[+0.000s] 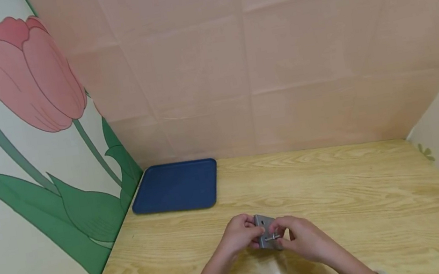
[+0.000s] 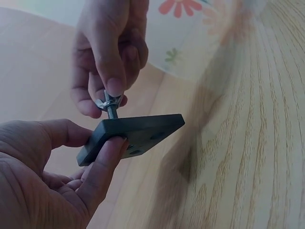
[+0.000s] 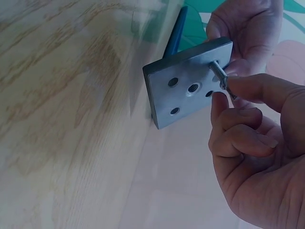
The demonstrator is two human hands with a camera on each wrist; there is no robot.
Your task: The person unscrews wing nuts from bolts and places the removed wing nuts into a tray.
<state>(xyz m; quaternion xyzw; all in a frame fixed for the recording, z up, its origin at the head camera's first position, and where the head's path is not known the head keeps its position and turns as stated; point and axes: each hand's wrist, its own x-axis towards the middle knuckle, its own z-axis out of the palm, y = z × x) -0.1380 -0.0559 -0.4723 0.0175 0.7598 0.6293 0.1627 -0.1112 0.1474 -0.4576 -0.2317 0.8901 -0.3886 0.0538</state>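
Observation:
A square grey metal plate (image 3: 159, 90) with several round holes is held upright, tilted, above the table. My left hand (image 1: 240, 234) grips it by one edge, thumb on one face and fingers behind, as the left wrist view also shows. From a hole near that edge stands a threaded bolt (image 3: 218, 70), roughly square to the face. On its shaft sits a small silver wing nut (image 2: 109, 102). My right hand (image 1: 302, 237) pinches the wing nut between thumb and forefinger, its other fingers curled beside it. The fingertips partly cover the nut.
A blue tray (image 1: 176, 188) lies at the back left of the wood-grain table (image 1: 337, 185). Behind the table hangs a pinkish sheet (image 1: 275, 53). Flower-printed panels stand along the left and right sides.

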